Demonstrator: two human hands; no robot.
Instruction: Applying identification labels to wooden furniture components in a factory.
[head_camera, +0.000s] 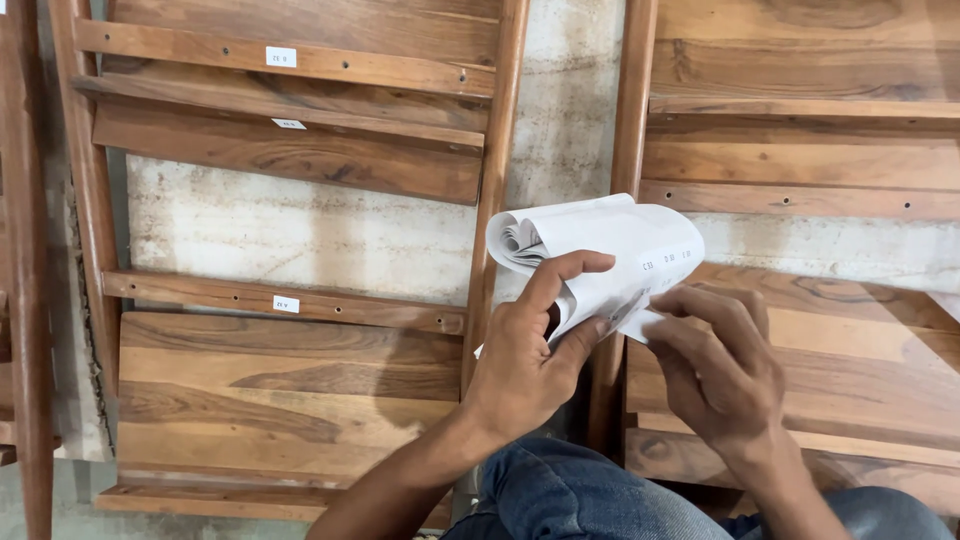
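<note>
Left hand is clamped on a curled white roll of paper label sheets, thumb and index finger wrapped over its near edge, remaining fingers tucked underneath; right hand is bunched narrow, fingertips pinching at the roll's lower right edge where a row of small printed stickers sits, can't tell whether a sticker is actually lifted. The roll sits centre frame, just above both hands, its loose coiled end pointing left and its outer sheet sweeping right. Both forearms come up from the bottom edge over blue denim-clad knees, near centre. Directly behind the hands, two upright rounded brown wooden posts stand side by side with a strip of stained whitish concrete wall between them. Left of the posts is a brown slatted wooden furniture frame, leaning against that wall, with broad planks low down and narrower rails higher up; three small white label stickers are stuck on its rails, one on the mid rail and two on the far upper rails. Right of the posts is a second matching wooden frame with wide grained boards, partly covered by the right hand. At the far left edge stands another dark wooden upright, and a patch of grey floor shows at the bottom left corner
</note>
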